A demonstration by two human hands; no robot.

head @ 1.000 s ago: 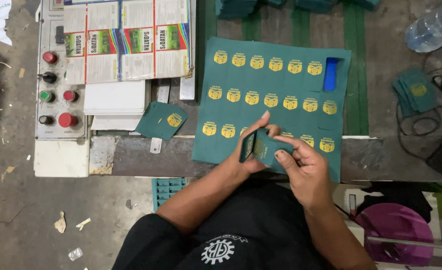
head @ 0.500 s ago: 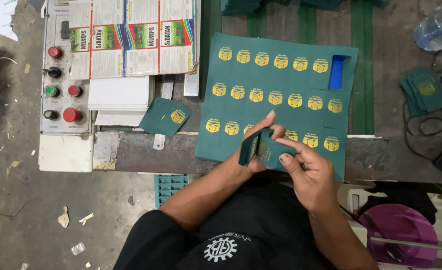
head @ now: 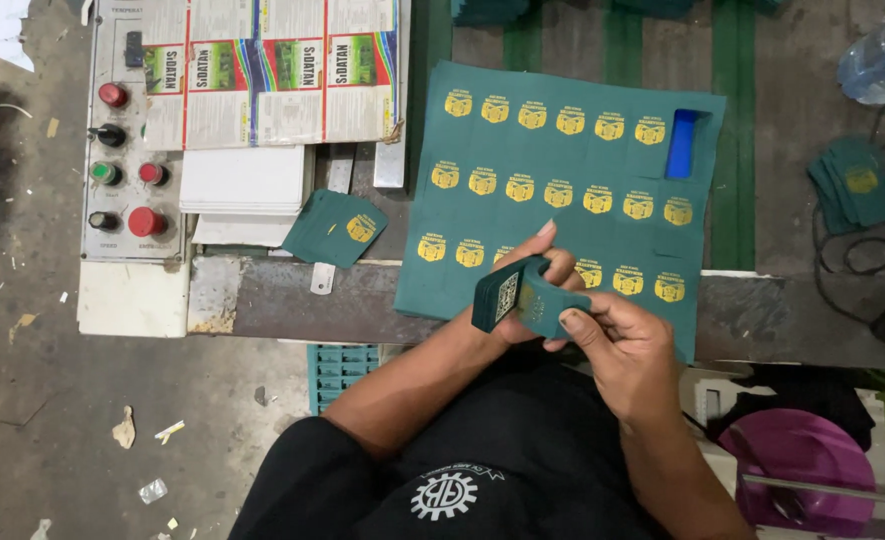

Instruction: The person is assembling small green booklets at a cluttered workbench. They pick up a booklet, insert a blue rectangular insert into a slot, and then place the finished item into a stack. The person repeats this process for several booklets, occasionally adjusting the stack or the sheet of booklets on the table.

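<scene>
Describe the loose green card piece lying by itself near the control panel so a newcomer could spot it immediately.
Start at the grey control panel with red and green buttons. Right of it, below the white sheet stack, lies one small green card piece with a yellow emblem. Unlike the large green printed sheet, it is cut out, single and tilted.

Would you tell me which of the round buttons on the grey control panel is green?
The left one in the third row down on the control panel; beside it sits a red button, and the rest are red or black.
</scene>
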